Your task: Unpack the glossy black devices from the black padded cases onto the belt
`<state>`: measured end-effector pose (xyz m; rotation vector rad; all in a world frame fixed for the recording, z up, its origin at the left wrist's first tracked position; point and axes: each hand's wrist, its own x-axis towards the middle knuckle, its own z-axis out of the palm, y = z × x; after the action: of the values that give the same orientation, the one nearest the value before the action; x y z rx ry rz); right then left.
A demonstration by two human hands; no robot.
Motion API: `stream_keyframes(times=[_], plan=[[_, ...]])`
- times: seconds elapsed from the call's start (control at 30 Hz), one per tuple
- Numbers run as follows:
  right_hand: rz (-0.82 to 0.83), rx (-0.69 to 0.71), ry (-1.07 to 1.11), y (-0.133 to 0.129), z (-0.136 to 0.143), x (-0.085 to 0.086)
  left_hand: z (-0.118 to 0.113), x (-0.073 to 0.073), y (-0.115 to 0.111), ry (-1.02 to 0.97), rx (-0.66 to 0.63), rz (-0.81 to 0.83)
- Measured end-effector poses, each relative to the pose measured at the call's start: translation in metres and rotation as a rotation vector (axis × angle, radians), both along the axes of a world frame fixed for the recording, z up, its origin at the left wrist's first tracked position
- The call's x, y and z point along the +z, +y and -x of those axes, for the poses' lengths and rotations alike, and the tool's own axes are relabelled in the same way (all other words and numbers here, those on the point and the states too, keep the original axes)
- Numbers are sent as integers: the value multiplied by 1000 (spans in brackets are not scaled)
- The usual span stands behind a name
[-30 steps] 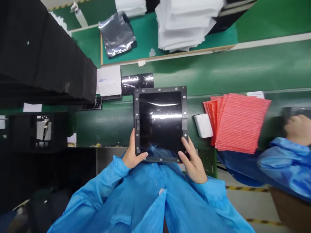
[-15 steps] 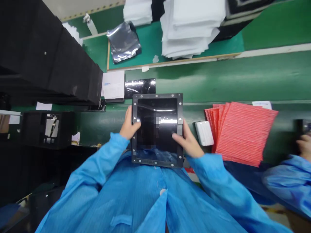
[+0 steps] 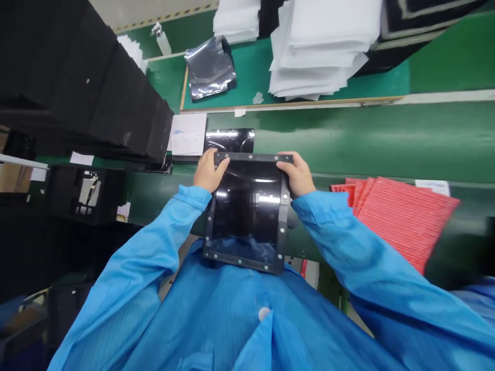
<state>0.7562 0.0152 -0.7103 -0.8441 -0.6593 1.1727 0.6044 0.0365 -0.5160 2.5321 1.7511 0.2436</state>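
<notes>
I hold a square black panel (image 3: 247, 211) with a glossy dark face and a rim studded with small screws, tilted toward my chest above the green bench (image 3: 367, 139). My left hand (image 3: 208, 171) grips its far left corner, thumb on the rim. My right hand (image 3: 297, 174) grips the far right corner the same way. Both sleeves are bright blue. The panel's near edge rests close to my coat.
A stack of red ribbed sheets (image 3: 402, 216) lies at the right. White foam sheets (image 3: 320, 56) and a silver bag (image 3: 211, 67) sit on a teal mat behind. Black foam stacks (image 3: 88, 87) rise at left, with a paper note (image 3: 188, 135) and a glossy black sheet (image 3: 230, 140) beyond the panel.
Both hands have slid from the panel's near corners, along its sides, to its far corners. The panel has come closer to my body and the view has shifted right.
</notes>
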Motion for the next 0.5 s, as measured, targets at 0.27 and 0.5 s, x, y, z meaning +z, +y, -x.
stream_keyframes(times=[0.27, 0.5], plan=[[-103, -183, -317, -4, -4, 6, 63, -7, -161, 425, -570, 359], [-386, -319, -934, -26, -2, 57, 102, -31, -149, 173, -711, 278]])
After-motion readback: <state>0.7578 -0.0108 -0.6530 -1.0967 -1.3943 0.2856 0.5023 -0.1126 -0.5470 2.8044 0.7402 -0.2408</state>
